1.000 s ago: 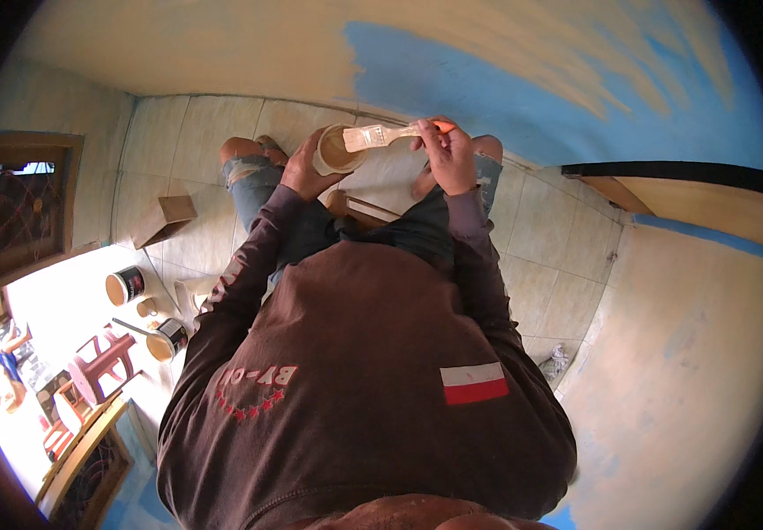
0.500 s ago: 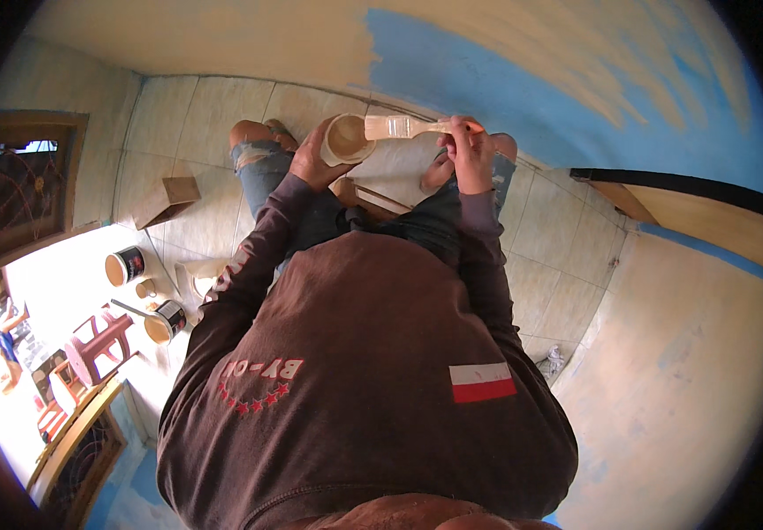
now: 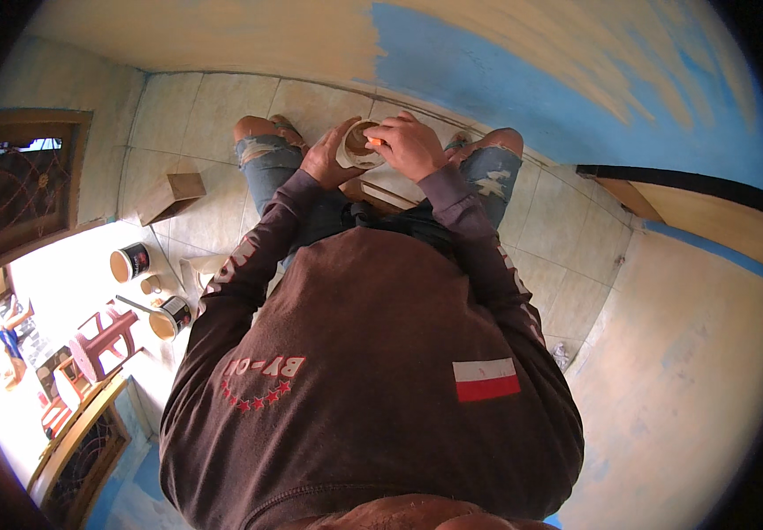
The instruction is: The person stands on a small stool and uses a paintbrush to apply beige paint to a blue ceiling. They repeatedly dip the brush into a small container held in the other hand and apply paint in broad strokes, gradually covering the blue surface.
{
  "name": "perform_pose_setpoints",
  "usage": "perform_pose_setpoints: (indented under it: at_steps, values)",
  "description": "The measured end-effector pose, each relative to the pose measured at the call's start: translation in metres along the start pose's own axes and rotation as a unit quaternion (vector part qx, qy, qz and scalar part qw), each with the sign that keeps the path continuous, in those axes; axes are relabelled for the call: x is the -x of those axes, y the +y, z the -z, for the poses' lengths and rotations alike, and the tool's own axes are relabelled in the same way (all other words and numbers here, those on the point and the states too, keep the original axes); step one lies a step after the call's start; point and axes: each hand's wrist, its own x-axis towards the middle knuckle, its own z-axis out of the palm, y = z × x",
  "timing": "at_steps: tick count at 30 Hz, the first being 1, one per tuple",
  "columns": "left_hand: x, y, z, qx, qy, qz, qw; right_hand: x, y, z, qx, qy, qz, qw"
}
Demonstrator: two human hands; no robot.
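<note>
My left hand [image 3: 326, 160] is wrapped round a small pale tub [image 3: 352, 157] with beige paint inside, held up between my knees. Over the tub's mouth, my right hand [image 3: 409, 147] grips a paintbrush [image 3: 376, 141]. Only the orange end of its handle shows. The bristles are hidden, down in the tub or behind my fingers.
Ahead is a wall [image 3: 487, 71] with blue and beige paint. On the tiled floor to the left are a wooden box [image 3: 174, 196], a dark paint bucket [image 3: 130, 262], another bucket [image 3: 169, 318] with a stick across it, and a dark red chair [image 3: 106, 343].
My right hand has moved left with the paintbrush, from beside the tub to over its mouth. The bristles, seen before at the rim, are now out of sight.
</note>
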Motion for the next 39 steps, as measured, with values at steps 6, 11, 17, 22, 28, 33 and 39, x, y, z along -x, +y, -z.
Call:
perform_pose_setpoints:
  at_steps: [6, 11, 17, 22, 28, 33, 39]
  values:
    - [0.000, 0.004, -0.001, 0.012, 0.011, 0.023, 1.000, 0.002, 0.004, -0.007, -0.031, -0.022, 0.001, 0.999]
    - [0.000, 0.006, -0.001, 0.008, 0.008, 0.030, 0.999, 0.008, 0.006, -0.004, -0.068, -0.028, -0.014, 0.997]
    - [-0.001, 0.014, 0.003, 0.014, 0.010, 0.037, 0.999, 0.011, 0.012, -0.010, -0.077, 0.056, 0.001, 0.995]
    - [-0.002, 0.009, 0.003, 0.001, 0.002, 0.008, 1.000, 0.011, 0.012, -0.017, -0.081, 0.044, -0.015, 0.996]
    - [-0.001, 0.006, 0.001, -0.011, 0.000, 0.046, 0.999, 0.012, 0.007, -0.016, -0.090, 0.084, -0.032, 0.992]
    - [-0.002, 0.001, -0.001, 0.015, 0.053, 0.095, 0.994, 0.019, 0.007, -0.007, -0.138, 0.151, -0.192, 0.960]
    - [-0.019, 0.017, 0.009, -0.017, 0.082, 0.096, 0.992, 0.032, 0.028, -0.006, -0.410, 0.250, -0.261, 0.837]
